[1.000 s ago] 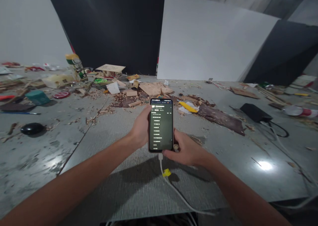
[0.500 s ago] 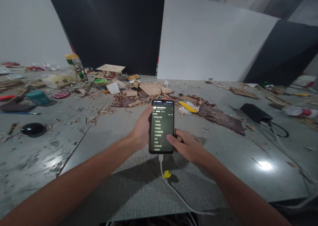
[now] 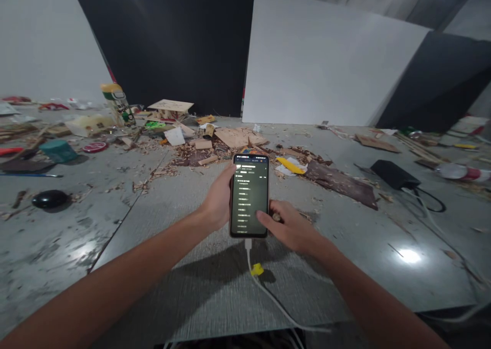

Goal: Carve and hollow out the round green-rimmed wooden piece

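Note:
A black smartphone [image 3: 249, 194] with a lit dark list screen is held upright above the grey table [image 3: 215, 287]. My left hand [image 3: 218, 200] wraps its left edge from behind. My right hand [image 3: 290, 230] is at the phone's lower right edge, thumb lying on the screen, fingers curled with a small brownish object between them that I cannot name. A white charging cable [image 3: 268, 294] with a yellow tag [image 3: 257, 270] hangs from the phone's bottom and runs to the table's near edge.
Wood scraps and shavings [image 3: 226, 142] litter the table's far middle. A green-yellow can [image 3: 118, 103], teal box [image 3: 57, 149] and black mouse [image 3: 49, 199] lie left. A black power bank [image 3: 393, 174] with cables sits right. White boards [image 3: 326, 63] lean behind.
My right thumb moved from the phone's lower edge up onto the screen and the list scrolled. The phone shifted slightly right; my left hand kept its hold.

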{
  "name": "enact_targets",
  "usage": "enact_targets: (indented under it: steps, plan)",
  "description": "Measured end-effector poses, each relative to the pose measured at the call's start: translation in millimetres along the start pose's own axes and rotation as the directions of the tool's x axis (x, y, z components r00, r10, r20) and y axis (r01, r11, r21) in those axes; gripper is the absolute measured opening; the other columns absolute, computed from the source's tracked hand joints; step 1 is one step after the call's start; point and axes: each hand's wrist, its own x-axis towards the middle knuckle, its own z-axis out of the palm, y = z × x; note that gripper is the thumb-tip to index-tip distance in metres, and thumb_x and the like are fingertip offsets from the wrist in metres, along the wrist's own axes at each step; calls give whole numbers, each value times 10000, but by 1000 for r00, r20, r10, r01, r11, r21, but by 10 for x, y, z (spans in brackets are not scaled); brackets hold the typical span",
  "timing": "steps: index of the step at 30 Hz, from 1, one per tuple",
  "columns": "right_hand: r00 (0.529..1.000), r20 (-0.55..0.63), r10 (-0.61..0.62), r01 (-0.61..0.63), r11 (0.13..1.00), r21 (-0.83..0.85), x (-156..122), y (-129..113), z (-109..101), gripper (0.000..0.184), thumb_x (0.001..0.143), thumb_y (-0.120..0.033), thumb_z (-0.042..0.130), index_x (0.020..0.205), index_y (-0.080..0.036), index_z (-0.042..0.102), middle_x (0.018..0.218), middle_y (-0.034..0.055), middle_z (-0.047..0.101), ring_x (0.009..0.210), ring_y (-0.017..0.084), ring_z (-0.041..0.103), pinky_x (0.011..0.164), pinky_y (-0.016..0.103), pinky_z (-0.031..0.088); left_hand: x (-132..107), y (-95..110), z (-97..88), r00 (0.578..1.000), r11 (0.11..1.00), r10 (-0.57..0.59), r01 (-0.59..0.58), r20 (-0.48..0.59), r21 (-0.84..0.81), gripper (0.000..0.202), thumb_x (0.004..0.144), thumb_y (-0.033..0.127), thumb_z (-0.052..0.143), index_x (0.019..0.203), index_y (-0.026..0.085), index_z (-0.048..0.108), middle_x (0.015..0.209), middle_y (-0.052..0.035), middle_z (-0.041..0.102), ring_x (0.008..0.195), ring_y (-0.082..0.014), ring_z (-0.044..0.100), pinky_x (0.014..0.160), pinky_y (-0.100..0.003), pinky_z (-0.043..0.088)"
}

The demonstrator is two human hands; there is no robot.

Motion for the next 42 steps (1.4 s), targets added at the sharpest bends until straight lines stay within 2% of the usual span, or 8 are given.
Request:
enact_targets:
  steps: [5, 12, 18, 21, 26, 31, 37, 42]
  plan:
    - [999, -7, 36, -36, 999, 38, 5, 10, 8, 401, 954, -471, 454, 686, -187, 548, 644, 45, 588, 572, 157, 523, 500, 274, 340, -8, 9, 3, 1000, 1000, -15, 15, -12, -9, 222, 898, 365, 521, 939, 177, 632, 766, -48, 695, 644, -196, 670, 682, -351, 567]
    - [999, 9, 34, -34, 999, 28, 11, 16, 4, 405, 964, -452, 441, 719, -170, 598, 664, 60, 622, 587, 166, 550, 523, 288, 357, -15, 5, 7, 999, 1000, -21, 21, -36, 8, 244, 925, 361, 491, 950, 170, 640, 766, -48, 686, 646, -194, 658, 684, -352, 557]
    - [996, -3, -94, 94, 995, 28, 5, 30, 23, 96, 864, -251, 578, 875, -172, 632, 818, 47, 693, 676, 161, 584, 574, 270, 385, 27, -11, -28, 1000, 1000, 8, -7, -27, 7, 231, 905, 381, 522, 904, 175, 626, 721, -31, 660, 606, -189, 639, 626, -341, 549]
    - [991, 24, -132, 131, 990, 44, -5, 45, 33, 171, 831, -239, 615, 989, -174, 631, 873, 41, 696, 687, 157, 576, 571, 262, 399, 49, -22, -56, 999, 999, 39, -39, -24, 9, 202, 882, 377, 555, 889, 185, 616, 710, -19, 656, 595, -185, 636, 606, -324, 540]
    - [985, 49, -165, 161, 985, 66, -23, 68, 18, 217, 829, -264, 635, 1026, -177, 607, 937, 55, 697, 752, 179, 607, 623, 279, 450, 51, -20, -61, 1000, 1000, 17, -17, -24, 7, 227, 876, 399, 551, 893, 183, 617, 709, -30, 661, 593, -196, 646, 621, -346, 549]
    - [967, 70, -245, 232, 959, 161, -31, 92, 27, 401, 780, -248, 703, 1142, -187, 542, 1052, 63, 683, 857, 191, 633, 703, 288, 496, 38, -5, -32, 996, 1000, 24, -25, -83, -4, 213, 872, 395, 547, 906, 194, 606, 678, -11, 641, 574, -191, 634, 626, -348, 543]
    - [980, 60, -191, 175, 963, 203, -17, 51, 41, 193, 899, -236, 577, 1088, -200, 574, 1038, 68, 694, 868, 194, 631, 716, 306, 500, 41, -15, -50, 999, 1000, 27, -27, -38, 3, 229, 886, 399, 543, 902, 181, 612, 714, -28, 656, 598, -192, 646, 612, -343, 554]
    - [997, 56, -47, 36, 981, 189, -14, -34, 12, 134, 942, -252, 513, 1006, -187, 611, 931, 77, 709, 791, 201, 642, 656, 310, 483, 33, -6, -42, 1000, 1000, 17, -17, -18, 12, 225, 881, 395, 546, 908, 186, 625, 736, -42, 683, 628, -213, 671, 663, -385, 574]
